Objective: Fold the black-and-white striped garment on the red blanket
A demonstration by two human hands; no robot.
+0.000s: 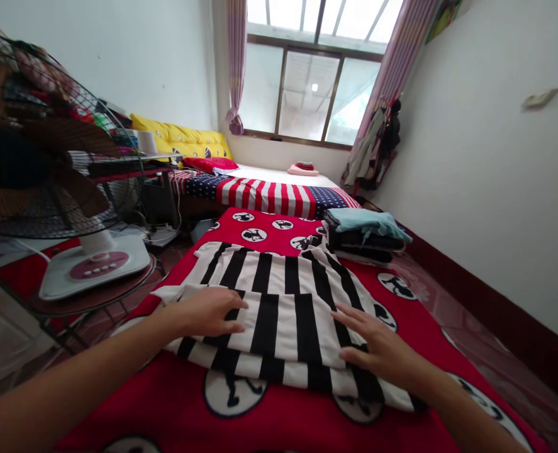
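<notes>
A black-and-white striped garment (279,296) lies partly folded on a red bedspread (269,415) printed with white circles. My left hand (207,313) rests flat on the garment's near left part, fingers stretched out toward the right. My right hand (377,346) lies on its near right edge, fingers spread and pointing left. Neither hand grips the cloth.
A stack of folded clothes (366,236) sits at the bed's far right. A standing fan (47,182) is on a stool at the left. Beyond is a second bed with a stars-and-stripes cover (269,192), a window and hanging clothes (377,145).
</notes>
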